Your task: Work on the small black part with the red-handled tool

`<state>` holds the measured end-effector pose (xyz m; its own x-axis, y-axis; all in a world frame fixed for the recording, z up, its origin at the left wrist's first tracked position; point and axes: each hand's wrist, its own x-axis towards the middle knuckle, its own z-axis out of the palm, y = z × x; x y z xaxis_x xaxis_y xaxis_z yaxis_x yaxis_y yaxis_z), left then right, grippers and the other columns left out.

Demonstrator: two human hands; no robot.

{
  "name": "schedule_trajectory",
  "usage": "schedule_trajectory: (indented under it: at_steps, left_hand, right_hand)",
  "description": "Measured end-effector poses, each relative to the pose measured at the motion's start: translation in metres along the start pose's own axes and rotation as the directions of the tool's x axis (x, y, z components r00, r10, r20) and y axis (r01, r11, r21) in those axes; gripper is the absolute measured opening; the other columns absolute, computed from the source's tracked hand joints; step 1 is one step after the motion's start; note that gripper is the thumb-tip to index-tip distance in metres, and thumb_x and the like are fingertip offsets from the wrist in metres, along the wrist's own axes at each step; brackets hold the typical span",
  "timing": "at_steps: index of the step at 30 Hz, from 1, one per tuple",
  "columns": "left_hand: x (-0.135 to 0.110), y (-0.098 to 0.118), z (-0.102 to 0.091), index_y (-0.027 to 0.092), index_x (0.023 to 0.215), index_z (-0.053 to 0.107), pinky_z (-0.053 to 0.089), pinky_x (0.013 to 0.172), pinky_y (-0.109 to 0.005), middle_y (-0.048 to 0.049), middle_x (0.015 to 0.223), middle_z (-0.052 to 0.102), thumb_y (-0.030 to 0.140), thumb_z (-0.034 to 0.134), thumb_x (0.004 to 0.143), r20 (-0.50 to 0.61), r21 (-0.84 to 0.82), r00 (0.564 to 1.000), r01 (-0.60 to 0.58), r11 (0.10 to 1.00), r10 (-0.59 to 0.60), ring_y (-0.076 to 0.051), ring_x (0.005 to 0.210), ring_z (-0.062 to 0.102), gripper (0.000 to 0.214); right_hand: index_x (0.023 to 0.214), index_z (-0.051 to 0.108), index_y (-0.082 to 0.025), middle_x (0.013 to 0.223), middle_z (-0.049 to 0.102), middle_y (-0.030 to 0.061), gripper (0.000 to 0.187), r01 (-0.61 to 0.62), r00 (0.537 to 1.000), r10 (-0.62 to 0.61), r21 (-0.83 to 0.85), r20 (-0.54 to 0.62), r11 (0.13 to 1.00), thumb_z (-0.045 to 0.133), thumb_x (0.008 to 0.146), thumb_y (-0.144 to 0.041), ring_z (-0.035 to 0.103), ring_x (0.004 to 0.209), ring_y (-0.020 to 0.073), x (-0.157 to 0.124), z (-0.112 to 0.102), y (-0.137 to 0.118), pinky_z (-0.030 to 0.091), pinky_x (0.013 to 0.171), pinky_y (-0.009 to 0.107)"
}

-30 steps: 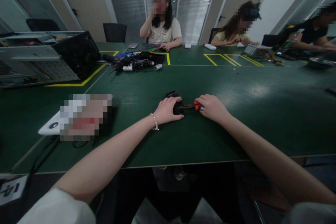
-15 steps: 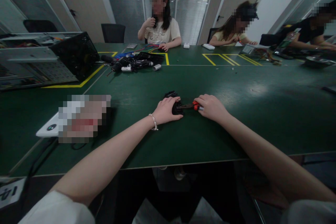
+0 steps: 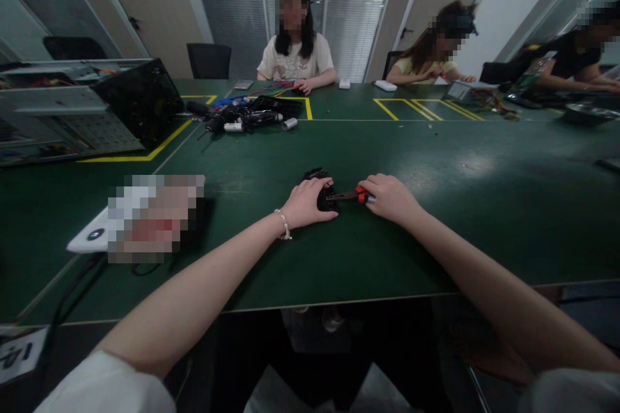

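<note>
The left hand lies over a small black part near the middle of the green surface. Its fingers are curled down around the part and press it to the surface, so most of the part is hidden; only a dark edge shows beyond the knuckles, and its shape is hard to make out. The right hand is just beside it, with the fingers closed around the pliers. The palm covers the handles, and only a bit of red grip and the thin dark nose show. The nose points left and reaches the black part, but it is perhaps only touching it, because the contact place is too small and dark to tell. A thin bracelet sits on the left wrist. At the left, a white device lies on the surface, mostly covered by a blurred patch. Behind it an open computer case is cut off by the frame edge. Farther back lies a heap of cables and tools, with its single pieces not clear. On the far side, three other people sit with their own hands on the surface, well apart from the pliers.
</note>
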<state>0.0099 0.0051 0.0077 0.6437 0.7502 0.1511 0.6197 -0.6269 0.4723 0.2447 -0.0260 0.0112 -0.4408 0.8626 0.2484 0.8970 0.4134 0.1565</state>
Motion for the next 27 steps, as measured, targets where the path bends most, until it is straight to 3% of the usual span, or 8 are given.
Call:
schedule_trajectory:
  at_steps: [27]
  left_hand:
    - [0.0, 0.0015, -0.0003, 0.021, 0.132, 0.041, 0.037, 0.101, -0.047, -0.0078, 0.132, 0.052, 0.048, 0.066, 0.07, 0.004, 0.0, 1.0, 0.0, 1.0, 0.0, -0.03, 0.121, 0.045, 0.073]
  right_hand:
    - [0.102, 0.063, -0.013, 0.093, 0.064, 0.0096, 0.029, -0.013, 1.0, 0.012, 0.027, 0.011, 1.0, 0.053, 0.075, -0.018, 0.055, 0.082, 0.0215, -0.0007, 0.0017, 0.0003, 0.038, 0.071, 0.032]
